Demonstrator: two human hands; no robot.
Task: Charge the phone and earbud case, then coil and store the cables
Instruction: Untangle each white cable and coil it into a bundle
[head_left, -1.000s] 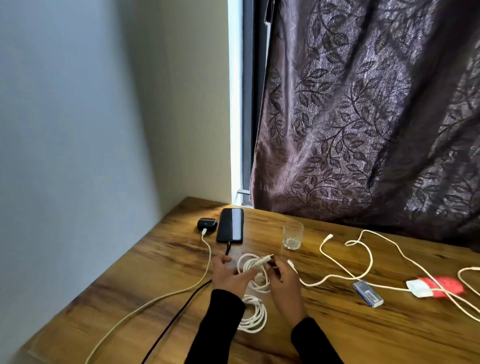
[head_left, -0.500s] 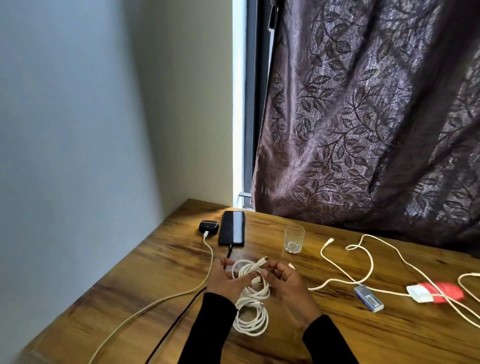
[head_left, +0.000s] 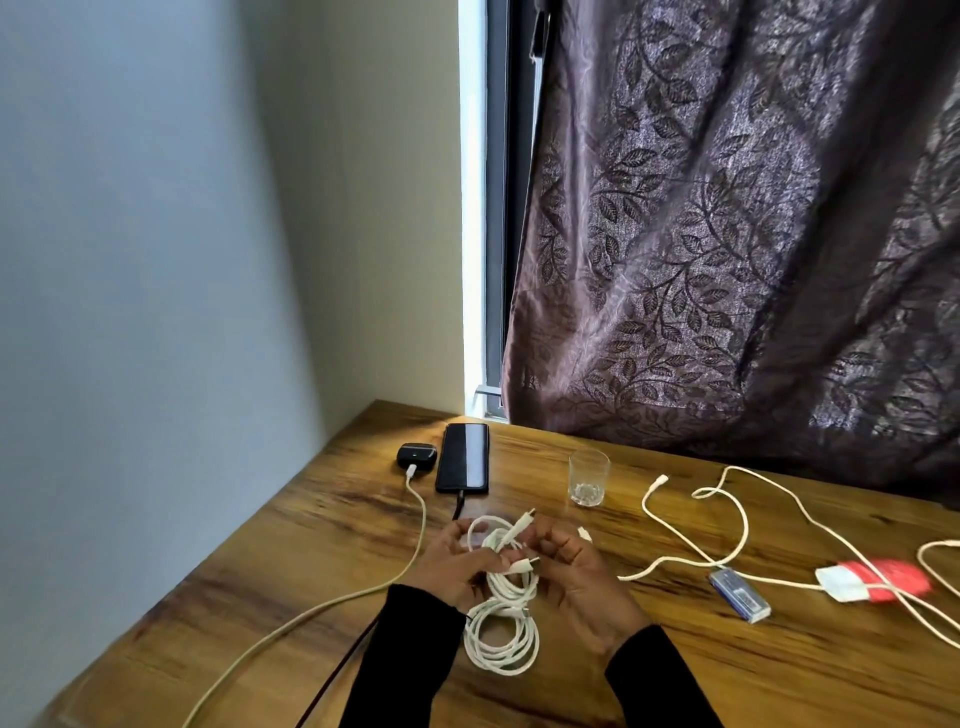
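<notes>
Curtain (head_left: 727, 234) hanging behind, covering most of window, leaving slit of daylight at left. Desk (head_left: 322, 545) carrying everything, wood grain, pushed into wall corner. Loose white cable (head_left: 743, 525) sprawling uncoiled across right side, plug end free, probably waiting its turn for coiling. Phone (head_left: 462, 457) lying flat at far corner, dark cable (head_left: 458, 506) entering its near edge, parked out of work zone while charging. White charging cable (head_left: 415, 535) running from earbud case (head_left: 415, 456), just left of phone, small light showing. Coiled white cable (head_left: 501, 631) being bundled at near-centre: lower loops resting on desk, upper loops lifted between hands. Left hand (head_left: 449, 564) pinching upper loops, grip curled round strands, likely keeping coil from springing apart. Right hand (head_left: 582, 577) curling fingers at connector ends, grip seeming to hold cable, exact contact hard to tell. Glass (head_left: 588, 477) standing upright past hands. Blue gadget (head_left: 740, 595) and red-white item (head_left: 872, 582) lying right, blurred.
</notes>
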